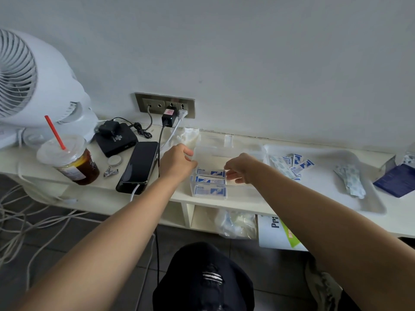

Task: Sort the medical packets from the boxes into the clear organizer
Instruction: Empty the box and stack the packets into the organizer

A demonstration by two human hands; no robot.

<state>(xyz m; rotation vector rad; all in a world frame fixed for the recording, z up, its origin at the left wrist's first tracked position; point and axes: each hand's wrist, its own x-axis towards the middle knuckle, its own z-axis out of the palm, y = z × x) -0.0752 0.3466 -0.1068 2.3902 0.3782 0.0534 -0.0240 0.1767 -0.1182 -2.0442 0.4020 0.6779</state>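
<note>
The clear organizer (226, 151) stands on the white shelf in front of me. Blue-and-white packets (210, 191) lie in its three near compartments. My left hand (177, 162) is at the organizer's left wall with curled fingers, touching the left end of the farthest packet (210, 173). My right hand (241, 168) pinches the right end of that same packet. More blue-and-white packets (296, 163) and dotted bandage strips (350, 179) lie loose on a white tray (372, 205) to the right. A dark blue box (395, 179) sits at the far right.
Left of the organizer lie a phone (140, 163) on a charging cable, a black device (116, 139), nail clippers (110, 171) and an iced drink with a red straw (71, 160). A white fan (33, 86) stands at the far left. Wall sockets (166, 106) hold plugs.
</note>
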